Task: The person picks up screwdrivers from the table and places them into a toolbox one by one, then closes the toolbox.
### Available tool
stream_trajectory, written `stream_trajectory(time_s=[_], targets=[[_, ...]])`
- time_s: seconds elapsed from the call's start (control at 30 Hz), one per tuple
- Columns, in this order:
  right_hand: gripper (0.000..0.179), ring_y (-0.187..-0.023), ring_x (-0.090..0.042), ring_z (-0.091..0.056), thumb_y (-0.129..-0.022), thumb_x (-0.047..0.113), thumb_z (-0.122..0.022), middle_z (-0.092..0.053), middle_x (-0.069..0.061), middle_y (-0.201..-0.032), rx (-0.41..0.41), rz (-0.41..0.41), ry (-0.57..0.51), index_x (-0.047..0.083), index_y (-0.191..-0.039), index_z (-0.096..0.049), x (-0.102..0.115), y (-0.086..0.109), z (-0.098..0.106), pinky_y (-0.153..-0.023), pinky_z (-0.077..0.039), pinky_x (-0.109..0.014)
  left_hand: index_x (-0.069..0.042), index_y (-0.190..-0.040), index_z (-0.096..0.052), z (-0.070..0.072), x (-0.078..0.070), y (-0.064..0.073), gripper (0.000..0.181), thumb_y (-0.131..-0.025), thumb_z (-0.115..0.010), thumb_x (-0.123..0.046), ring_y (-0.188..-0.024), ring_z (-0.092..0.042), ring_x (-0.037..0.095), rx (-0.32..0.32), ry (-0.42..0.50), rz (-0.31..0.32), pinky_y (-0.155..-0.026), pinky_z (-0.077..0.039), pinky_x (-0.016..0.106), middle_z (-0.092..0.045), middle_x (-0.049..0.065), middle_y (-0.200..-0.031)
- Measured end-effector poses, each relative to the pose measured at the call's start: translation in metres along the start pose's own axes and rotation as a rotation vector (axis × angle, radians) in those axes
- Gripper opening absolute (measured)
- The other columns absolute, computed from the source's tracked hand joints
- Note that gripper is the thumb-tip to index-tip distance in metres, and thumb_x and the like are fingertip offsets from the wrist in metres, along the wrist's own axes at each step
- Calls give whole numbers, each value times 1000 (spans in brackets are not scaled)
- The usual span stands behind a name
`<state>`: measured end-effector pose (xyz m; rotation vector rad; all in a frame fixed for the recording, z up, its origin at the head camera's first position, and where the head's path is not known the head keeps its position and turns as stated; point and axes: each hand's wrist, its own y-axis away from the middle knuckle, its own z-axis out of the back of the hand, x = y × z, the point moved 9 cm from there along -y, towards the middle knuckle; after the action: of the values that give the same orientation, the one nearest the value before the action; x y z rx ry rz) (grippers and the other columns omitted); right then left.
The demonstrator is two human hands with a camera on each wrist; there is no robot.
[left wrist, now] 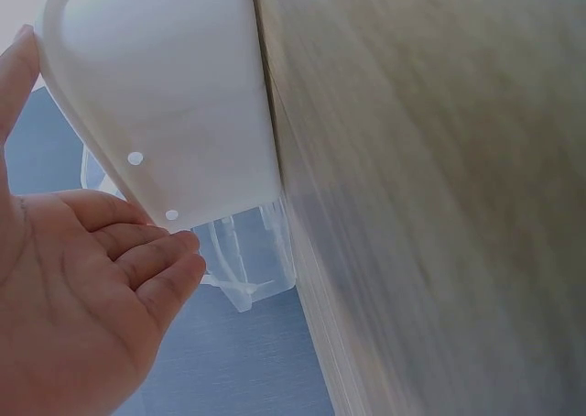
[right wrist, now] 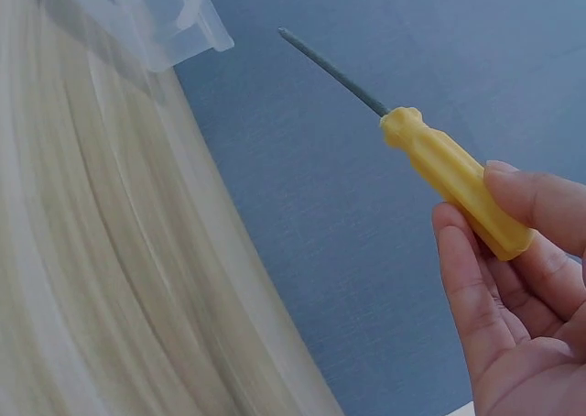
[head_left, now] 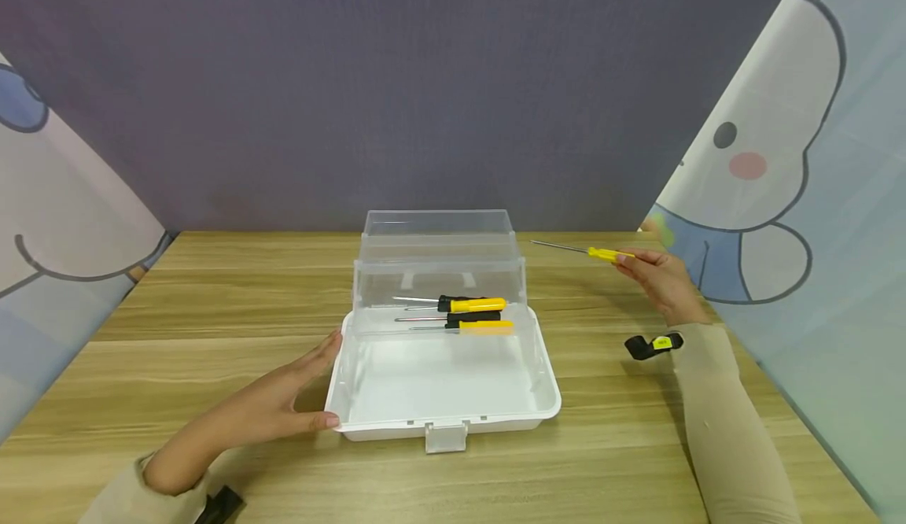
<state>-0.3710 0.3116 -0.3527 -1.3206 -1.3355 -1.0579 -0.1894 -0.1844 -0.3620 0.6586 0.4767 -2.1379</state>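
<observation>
Between finger and thumb my right hand (head_left: 658, 276) pinches the handle end of a yellow screwdriver (right wrist: 449, 173), above the table to the right of the box. Its thin metal shaft points left. My left hand (head_left: 283, 402) rests against the left wall of a white toolbox (head_left: 552, 398), fingers stretched along the side and thumb at the front corner. In the left wrist view, the fingertips (left wrist: 179, 244) touch near the rim. Several screwdrivers (head_left: 481, 304) with black or yellow handles lie crosswise in the toolbox's rear part.
A clear lid with folding trays (head_left: 439, 272) stands raised behind the toolbox. The front latch (head_left: 446, 437) hangs down. Under everything is a wood-grain table (head_left: 241, 288), with a dark grey wall (head_left: 425, 91) behind it and printed cloth (head_left: 793, 193) at the sides.
</observation>
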Motion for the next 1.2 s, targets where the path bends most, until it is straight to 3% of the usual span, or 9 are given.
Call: stream_trajectory(time_s=[0.13,0.33,0.53,0.63,0.87,1.2], targets=[[15,-83,-8,-68,-86,0,-65,-70,3,-90,-5,14,8,11,-87,-75,5,1,-4,-79,-53,-20,-5,-151,-13,0,0,0,93,-84,-69,-38,-139,-16,34,-1,3,1,-103,-7,2,-10,17,-156],[18,-81,-9,-68,-86,-3,-63,-71,2,-89,7,22,-24,10,-86,-76,8,3,-8,-76,-53,-19,-5,-151,-14,0,0,1,93,-84,-69,-38,-141,-10,19,1,9,4,-103,-6,2,-9,17,-156],[19,-81,-10,-69,-87,-5,-61,-72,1,-90,26,56,-42,8,-88,-76,13,4,-11,-76,-53,-19,-5,-151,-14,0,0,1,93,-84,-69,-39,-138,-17,39,2,10,9,-103,-7,2,-9,17,-156],[19,-82,-10,-68,-87,-5,-61,-71,0,-90,31,69,-43,8,-88,-75,15,5,-12,-76,-53,-19,-5,-151,-13,1,0,0,93,-84,-69,-39,-137,-18,41,3,7,11,-102,-7,2,-9,18,-156],[16,-82,-10,-68,-86,-4,-63,-70,0,-91,32,76,-41,7,-90,-75,19,6,-15,-77,-53,-19,-6,-151,-13,1,0,1,94,-84,-69,-40,-139,-7,9,0,6,13,-102,-7,2,-9,17,-156],[17,-82,-12,-69,-86,-6,-62,-68,-2,-92,42,94,-79,5,-90,-75,24,8,-19,-77,-53,-20,-4,-151,-14,1,0,1,93,-84,-69,-39,-138,-4,4,-3,5,3,-103,-6,2,-10,18,-155]])
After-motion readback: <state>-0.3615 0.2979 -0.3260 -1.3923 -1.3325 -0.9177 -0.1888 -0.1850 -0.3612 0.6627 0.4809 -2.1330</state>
